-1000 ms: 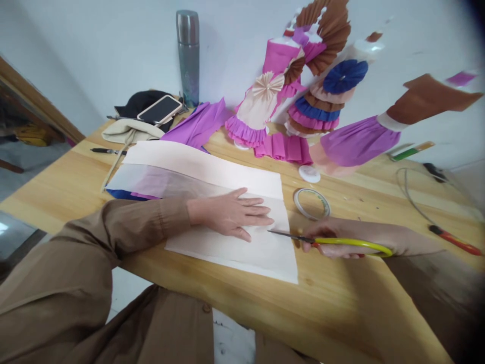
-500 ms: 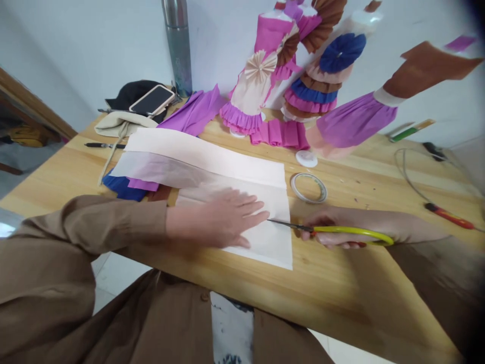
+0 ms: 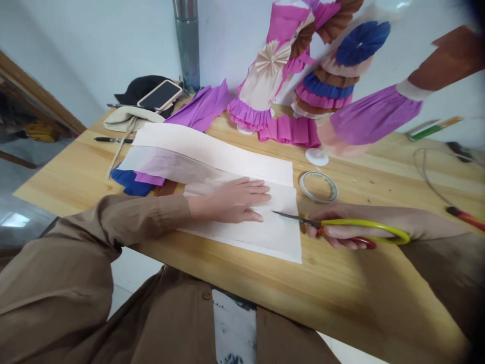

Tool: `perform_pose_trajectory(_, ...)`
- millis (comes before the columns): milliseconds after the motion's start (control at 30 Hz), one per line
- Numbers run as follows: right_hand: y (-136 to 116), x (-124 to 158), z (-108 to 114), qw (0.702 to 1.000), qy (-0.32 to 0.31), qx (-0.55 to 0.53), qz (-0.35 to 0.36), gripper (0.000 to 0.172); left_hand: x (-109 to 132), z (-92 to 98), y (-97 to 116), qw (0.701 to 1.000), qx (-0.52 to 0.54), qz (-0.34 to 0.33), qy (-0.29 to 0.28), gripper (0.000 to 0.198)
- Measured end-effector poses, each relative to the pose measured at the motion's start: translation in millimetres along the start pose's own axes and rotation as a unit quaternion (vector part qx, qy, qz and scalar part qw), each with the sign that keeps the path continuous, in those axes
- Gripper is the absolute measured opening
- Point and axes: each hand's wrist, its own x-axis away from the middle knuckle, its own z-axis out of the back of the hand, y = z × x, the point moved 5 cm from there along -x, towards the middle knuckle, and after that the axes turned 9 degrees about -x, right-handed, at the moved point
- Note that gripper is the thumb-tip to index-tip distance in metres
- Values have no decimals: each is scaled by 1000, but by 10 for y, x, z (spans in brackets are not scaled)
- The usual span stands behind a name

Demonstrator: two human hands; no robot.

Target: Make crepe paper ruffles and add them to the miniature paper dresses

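Observation:
My left hand (image 3: 238, 199) lies flat on the white paper (image 3: 265, 235), fingers spread and pointing right. My right hand (image 3: 337, 225) is closed round scissors (image 3: 364, 227) with yellow and red handles. The blades point left over the right part of the paper, their tip near my left fingers, and look closed. A second long white strip (image 3: 204, 149) lies across the back of the paper, with a thin, see-through sheet along its front side.
A roll of tape (image 3: 318, 187) and a white disc (image 3: 317, 156) sit behind my right hand. Ruffled paper dresses (image 3: 252, 96), a pink strip (image 3: 290, 131), a phone (image 3: 161, 95) and a metal bottle (image 3: 187, 50) stand or lie farther back. A red-handled tool (image 3: 466, 217) is at right.
My left hand has moved slightly up the paper, away from the front edge. The scissors have stayed in my right hand. The whole view has shifted a little.

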Motion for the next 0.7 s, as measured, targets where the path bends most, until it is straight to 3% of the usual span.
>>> perform_pose_trajectory(133,16,-5,42,1000,4,16,-1,73,-87,-57,-1,1000,18,-25,7,69)
perform_pose_trajectory(433,61,4,76,1000,3,-3,-9,72,-69,-83,24,999,15,-34,-15,76)
perform_pose_trajectory(700,114,-34,135,1000,-8,-6,21,68,-62,-144,37,999,-3,-38,1,78)
